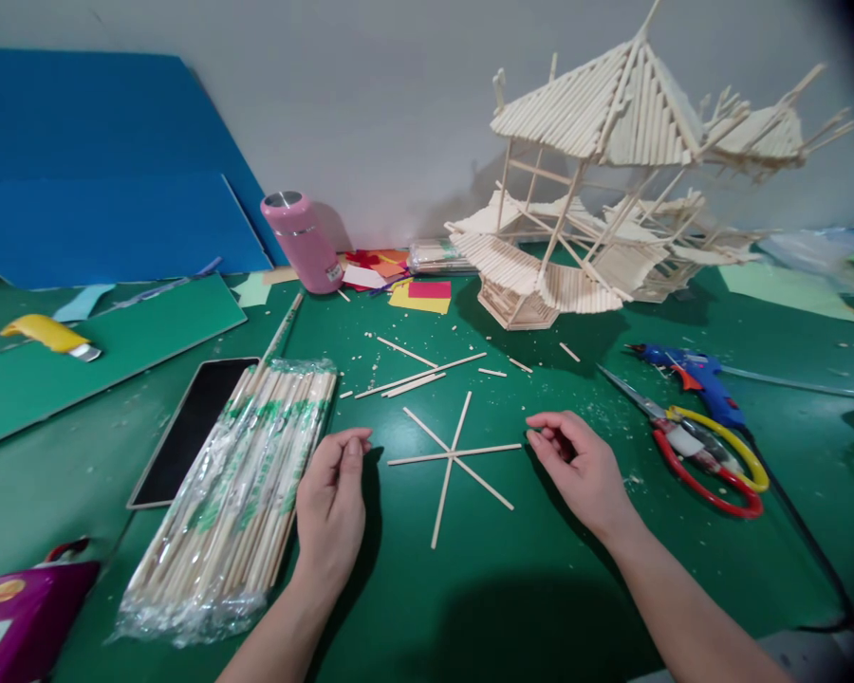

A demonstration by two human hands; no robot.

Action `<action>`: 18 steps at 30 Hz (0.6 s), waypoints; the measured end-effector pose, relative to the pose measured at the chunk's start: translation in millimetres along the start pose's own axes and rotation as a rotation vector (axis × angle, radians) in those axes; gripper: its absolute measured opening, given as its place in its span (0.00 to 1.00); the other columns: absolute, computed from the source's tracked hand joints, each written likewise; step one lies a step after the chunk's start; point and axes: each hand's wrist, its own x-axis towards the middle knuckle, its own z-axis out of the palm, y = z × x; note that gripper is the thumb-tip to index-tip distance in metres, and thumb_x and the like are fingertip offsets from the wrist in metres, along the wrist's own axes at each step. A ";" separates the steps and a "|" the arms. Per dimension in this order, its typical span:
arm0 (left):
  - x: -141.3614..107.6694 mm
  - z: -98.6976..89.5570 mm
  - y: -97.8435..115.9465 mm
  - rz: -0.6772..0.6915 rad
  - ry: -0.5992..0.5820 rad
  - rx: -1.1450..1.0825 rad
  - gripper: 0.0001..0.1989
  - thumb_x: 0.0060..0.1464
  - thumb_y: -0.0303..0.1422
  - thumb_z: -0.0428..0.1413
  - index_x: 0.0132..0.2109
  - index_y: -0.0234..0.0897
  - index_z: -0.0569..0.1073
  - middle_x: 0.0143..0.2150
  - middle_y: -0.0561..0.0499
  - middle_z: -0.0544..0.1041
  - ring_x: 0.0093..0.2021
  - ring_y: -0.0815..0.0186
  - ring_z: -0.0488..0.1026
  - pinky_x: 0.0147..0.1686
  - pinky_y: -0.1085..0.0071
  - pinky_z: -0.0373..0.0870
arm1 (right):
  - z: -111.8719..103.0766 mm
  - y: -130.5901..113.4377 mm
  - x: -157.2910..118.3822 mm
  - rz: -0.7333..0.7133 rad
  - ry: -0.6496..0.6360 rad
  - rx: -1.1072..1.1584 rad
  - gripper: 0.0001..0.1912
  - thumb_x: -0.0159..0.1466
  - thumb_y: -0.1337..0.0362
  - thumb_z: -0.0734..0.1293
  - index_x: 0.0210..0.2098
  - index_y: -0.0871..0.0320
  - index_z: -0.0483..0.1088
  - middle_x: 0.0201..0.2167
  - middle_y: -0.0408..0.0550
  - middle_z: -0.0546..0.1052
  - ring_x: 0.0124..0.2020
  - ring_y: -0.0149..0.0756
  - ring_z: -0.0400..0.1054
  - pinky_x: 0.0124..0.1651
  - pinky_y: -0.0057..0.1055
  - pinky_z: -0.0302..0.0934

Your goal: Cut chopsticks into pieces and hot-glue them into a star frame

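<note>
Thin wooden sticks cross at one centre in a six-armed star (451, 454) on the green table (512, 541). Left of the star, my left hand (333, 503) rests beside a plastic-wrapped bundle of sticks (242, 484), its fingers curled with thumb against forefinger and nothing in them. My right hand (576, 470) is at the star's right tip, fingers curled in and thumb near the forefinger; no object shows in it, and a small gap parts it from the stick end. Loose sticks (419, 377) and small scraps lie behind the star.
A stick-built pavilion model (598, 114) stands at the back right. Scissors (708, 455) and a blue glue gun (697, 375) lie right. A pink bottle (303, 245), dark phone (189, 427), yellow cutter (46, 334), purple tape measure (35, 617) and blue boards (106, 228) are left.
</note>
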 end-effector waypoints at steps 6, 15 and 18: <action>2.3 1.8 -3.1 0.050 0.001 0.034 0.11 0.56 0.36 0.45 0.39 0.37 0.69 0.33 0.52 0.71 0.34 0.68 0.69 0.35 0.73 0.66 | 0.8 0.4 0.9 -0.018 0.000 -0.025 0.06 0.60 0.63 0.61 0.37 0.55 0.67 0.28 0.42 0.65 0.27 0.29 0.60 0.30 0.26 0.58; 5.2 4.9 -6.2 0.226 -0.025 0.167 0.08 0.53 0.33 0.48 0.38 0.36 0.69 0.32 0.51 0.70 0.33 0.66 0.68 0.35 0.70 0.65 | 0.6 3.8 1.4 -0.088 -0.010 -0.131 0.09 0.60 0.63 0.60 0.40 0.56 0.66 0.32 0.46 0.66 0.31 0.31 0.63 0.33 0.28 0.60; 5.9 8.0 -7.4 0.294 -0.024 0.188 0.08 0.54 0.32 0.47 0.37 0.36 0.69 0.32 0.50 0.70 0.34 0.65 0.68 0.37 0.69 0.65 | 2.7 -1.8 2.9 -0.128 -0.044 -0.200 0.12 0.59 0.62 0.61 0.44 0.55 0.64 0.37 0.47 0.66 0.34 0.32 0.63 0.35 0.29 0.61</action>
